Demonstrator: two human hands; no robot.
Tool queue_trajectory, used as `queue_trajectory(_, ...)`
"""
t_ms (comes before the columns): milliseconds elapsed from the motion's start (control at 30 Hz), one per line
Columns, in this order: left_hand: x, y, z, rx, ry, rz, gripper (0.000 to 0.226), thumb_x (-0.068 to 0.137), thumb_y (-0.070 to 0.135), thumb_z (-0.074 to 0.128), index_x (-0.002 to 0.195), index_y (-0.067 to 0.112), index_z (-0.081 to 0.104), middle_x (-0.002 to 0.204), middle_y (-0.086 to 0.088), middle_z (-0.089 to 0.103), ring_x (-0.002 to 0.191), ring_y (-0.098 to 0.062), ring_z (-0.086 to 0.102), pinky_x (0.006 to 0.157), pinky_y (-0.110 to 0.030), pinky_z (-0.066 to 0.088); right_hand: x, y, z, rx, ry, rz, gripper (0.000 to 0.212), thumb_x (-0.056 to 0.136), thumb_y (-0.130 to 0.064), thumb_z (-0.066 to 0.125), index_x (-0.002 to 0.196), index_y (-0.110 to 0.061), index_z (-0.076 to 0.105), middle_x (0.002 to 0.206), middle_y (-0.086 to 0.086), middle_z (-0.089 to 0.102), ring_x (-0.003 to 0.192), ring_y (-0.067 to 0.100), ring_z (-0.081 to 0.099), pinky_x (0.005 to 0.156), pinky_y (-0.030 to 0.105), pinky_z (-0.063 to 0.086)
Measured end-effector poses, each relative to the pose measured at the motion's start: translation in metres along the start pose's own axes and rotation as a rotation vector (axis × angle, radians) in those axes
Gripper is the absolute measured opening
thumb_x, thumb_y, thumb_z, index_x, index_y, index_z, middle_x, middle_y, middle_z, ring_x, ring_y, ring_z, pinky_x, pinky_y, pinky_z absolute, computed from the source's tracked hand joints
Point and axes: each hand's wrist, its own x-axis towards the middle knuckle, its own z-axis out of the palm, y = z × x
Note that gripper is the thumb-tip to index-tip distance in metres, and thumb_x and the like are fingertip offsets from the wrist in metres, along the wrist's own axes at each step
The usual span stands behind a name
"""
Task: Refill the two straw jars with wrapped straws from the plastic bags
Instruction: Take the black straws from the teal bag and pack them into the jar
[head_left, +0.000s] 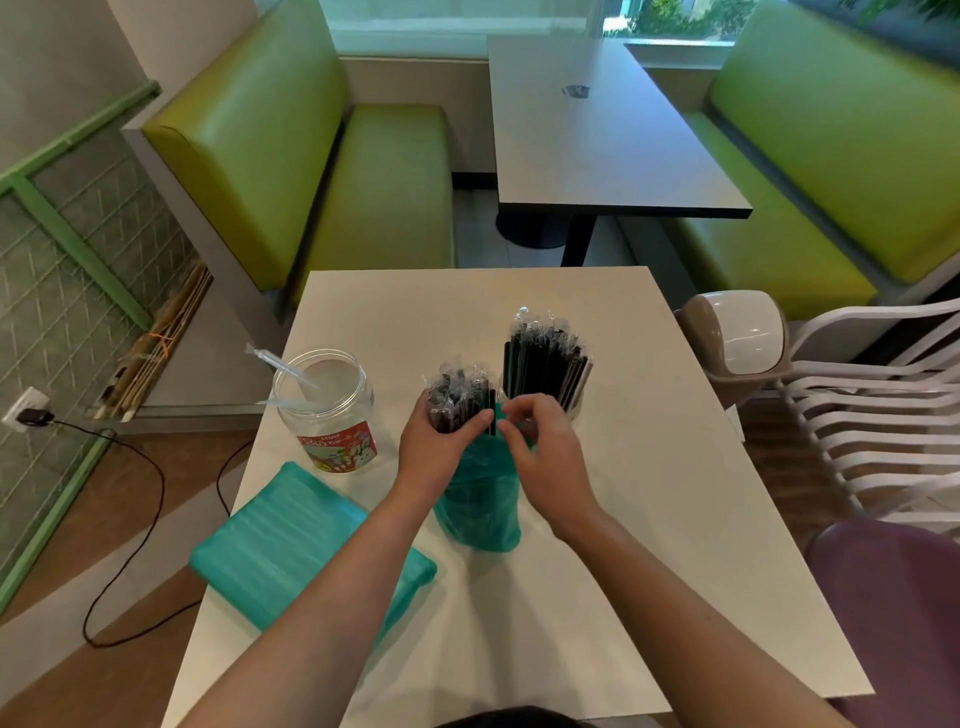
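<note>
Now, left hand (439, 449): fingers curled round a bundle (460, 397) of black wrapped straws, gripping it near the middle of the table (675, 519); the bundle stands roughly upright, its lower part inside an open teal bag (478, 512).
Right hand (540, 452): fingertips bent in at the rim of that bag, just right of the bundle; whether they pinch the plastic or a straw cannot be told through the blur.
Open bag: stands on the table between the two forearms, its mouth hidden by the hands.
Full jar (545, 364): just behind the right hand, towards the table's far edge, packed with upright black wrapped straws that rise well above its rim; its glass is mostly hidden.
Clear jar (327, 410): near the table's left edge, lid off, red label facing the camera, holding a couple of clear-wrapped straws (283, 366) that lean out to the left.
Flat bag (301, 551): teal, closed, lying at the table's near left corner, partly under the left forearm.
Bin (737, 343): beige with a white swing lid, beside the table's right edge.
Chairs (883, 415): white plastic, stacked, right of the bin.
Second table (597, 140): beyond, between green benches (291, 171).
</note>
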Motion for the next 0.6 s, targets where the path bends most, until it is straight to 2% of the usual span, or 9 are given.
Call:
queue_trajectory(67, 0.0, -0.001, -0.002, -0.013, -0.016, -0.012, 0.052, 0.072, 0.031, 0.085, 0.116, 0.026, 0.058, 0.106, 0.008, 0.068, 0.099, -0.009, 0.064, 0.08, -0.021, 0.051, -0.004, 0.008, 0.003, -0.036, -0.021, 0.042, 0.011, 0.094, -0.018, 0.061, 0.099, -0.026, 0.058, 0.094, -0.014, 0.058, 0.089, 0.002, 0.057, 0.088, 0.032, 0.049)
queue_trajectory(133, 0.0, -0.004, -0.004, -0.032, -0.044, -0.032, 0.054, 0.071, 0.031, 0.086, 0.118, 0.022, 0.06, 0.107, 0.005, 0.069, 0.099, -0.009, 0.065, 0.08, -0.02, 0.052, -0.004, 0.012, 0.003, -0.04, -0.042, 0.109, 0.013, 0.095, -0.019, 0.058, 0.107, -0.025, 0.061, 0.098, -0.013, 0.06, 0.094, 0.004, 0.057, 0.092, 0.037, 0.05)
queue_trajectory(300, 0.002, -0.011, -0.011, -0.072, -0.124, -0.086, 0.065, 0.064, 0.034, 0.089, 0.121, 0.02, 0.059, 0.109, 0.002, 0.071, 0.101, -0.012, 0.067, 0.085, -0.029, 0.056, 0.002, 0.013, 0.004, -0.053, -0.172, 0.243, 0.044, 0.093, -0.02, 0.062, 0.136, -0.023, 0.05, 0.118, -0.007, 0.059, 0.106, 0.009, 0.057, 0.097, 0.033, 0.05)
queue_trajectory(367, 0.001, -0.01, -0.013, -0.085, -0.155, -0.1, 0.062, 0.066, 0.03, 0.088, 0.121, 0.018, 0.061, 0.108, 0.001, 0.072, 0.102, -0.014, 0.068, 0.084, -0.027, 0.056, 0.006, 0.014, 0.006, -0.031, -0.241, 0.236, 0.059, 0.089, -0.021, 0.067, 0.142, -0.027, 0.044, 0.131, -0.008, 0.055, 0.117, 0.008, 0.054, 0.102, 0.032, 0.047)
queue_trajectory(433, 0.002, -0.009, -0.015, -0.096, -0.188, -0.106, 0.056, 0.069, 0.026, 0.086, 0.119, 0.015, 0.065, 0.107, -0.001, 0.073, 0.102, -0.018, 0.068, 0.084, -0.028, 0.056, 0.01, 0.014, 0.008, -0.015, -0.29, 0.206, 0.065, 0.086, -0.02, 0.07, 0.144, -0.028, 0.042, 0.134, -0.008, 0.052, 0.121, 0.008, 0.05, 0.104, 0.031, 0.046)
queue_trajectory(600, 0.003, -0.007, -0.017, -0.094, -0.183, -0.094, 0.053, 0.071, 0.024, 0.085, 0.119, 0.014, 0.064, 0.107, -0.001, 0.073, 0.102, -0.016, 0.068, 0.089, -0.031, 0.056, 0.013, 0.014, 0.008, 0.03, -0.293, 0.216, 0.043, 0.087, -0.018, 0.07, 0.128, -0.022, 0.058, 0.116, -0.003, 0.057, 0.106, 0.011, 0.056, 0.098, 0.036, 0.05)
